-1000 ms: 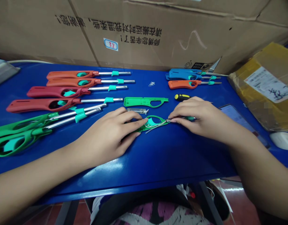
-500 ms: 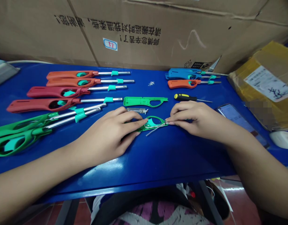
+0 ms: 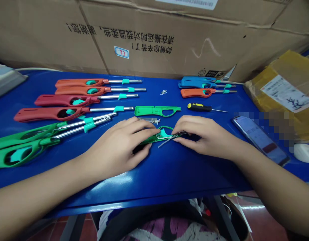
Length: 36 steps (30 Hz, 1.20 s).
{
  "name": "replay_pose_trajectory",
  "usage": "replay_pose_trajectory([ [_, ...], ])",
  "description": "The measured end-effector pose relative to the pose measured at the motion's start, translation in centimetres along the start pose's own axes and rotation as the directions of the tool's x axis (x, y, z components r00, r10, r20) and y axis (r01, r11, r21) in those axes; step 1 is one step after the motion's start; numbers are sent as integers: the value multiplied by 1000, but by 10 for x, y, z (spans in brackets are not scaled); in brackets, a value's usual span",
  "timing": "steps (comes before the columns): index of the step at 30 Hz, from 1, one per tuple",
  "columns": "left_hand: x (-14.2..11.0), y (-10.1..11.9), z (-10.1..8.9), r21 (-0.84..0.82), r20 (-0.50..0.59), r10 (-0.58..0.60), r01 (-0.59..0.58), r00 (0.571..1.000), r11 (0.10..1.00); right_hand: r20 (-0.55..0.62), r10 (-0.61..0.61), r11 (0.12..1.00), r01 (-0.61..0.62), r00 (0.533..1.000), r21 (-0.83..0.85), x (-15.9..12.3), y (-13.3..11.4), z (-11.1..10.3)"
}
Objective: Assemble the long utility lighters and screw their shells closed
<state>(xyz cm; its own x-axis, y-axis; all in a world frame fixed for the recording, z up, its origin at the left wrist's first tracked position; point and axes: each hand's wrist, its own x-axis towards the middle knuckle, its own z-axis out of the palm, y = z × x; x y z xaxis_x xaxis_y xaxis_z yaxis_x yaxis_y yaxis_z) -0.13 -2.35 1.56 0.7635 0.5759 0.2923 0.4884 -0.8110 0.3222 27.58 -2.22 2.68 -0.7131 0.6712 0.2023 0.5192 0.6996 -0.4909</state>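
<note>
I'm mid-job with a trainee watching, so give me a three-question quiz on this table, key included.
1. True or false: the screwdriver lies on the blue table.
2. What is the left grip touching? A: the phone; B: the green casing half with the turquoise trigger; C: a red lighter.
3. Fill in: beside the blue lighters lies a lighter coloured ____.
Key: 1 true; 2 B; 3 orange.

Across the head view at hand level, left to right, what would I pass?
Green plastic lighters with silver tubes, left hand, open green plastic handle half, right hand, black-framed smartphone, white rounded object.
</note>
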Motion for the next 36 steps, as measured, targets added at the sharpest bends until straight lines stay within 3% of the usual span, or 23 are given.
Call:
replay_pose_trajectory([
  [9, -2, 0, 2, -22, 14, 34, -34, 999, 999, -50, 46, 998, -44, 998, 43, 4, 2, 7],
  [27, -3, 1, 0, 216, 90, 117, -134, 989, 967, -57, 65, 996, -61, 996, 68, 5, 0, 8],
  [36, -4, -3, 3, 97, 15, 93, -94, 996, 991, -25, 41, 998, -40, 999, 44, 3, -1, 5],
])
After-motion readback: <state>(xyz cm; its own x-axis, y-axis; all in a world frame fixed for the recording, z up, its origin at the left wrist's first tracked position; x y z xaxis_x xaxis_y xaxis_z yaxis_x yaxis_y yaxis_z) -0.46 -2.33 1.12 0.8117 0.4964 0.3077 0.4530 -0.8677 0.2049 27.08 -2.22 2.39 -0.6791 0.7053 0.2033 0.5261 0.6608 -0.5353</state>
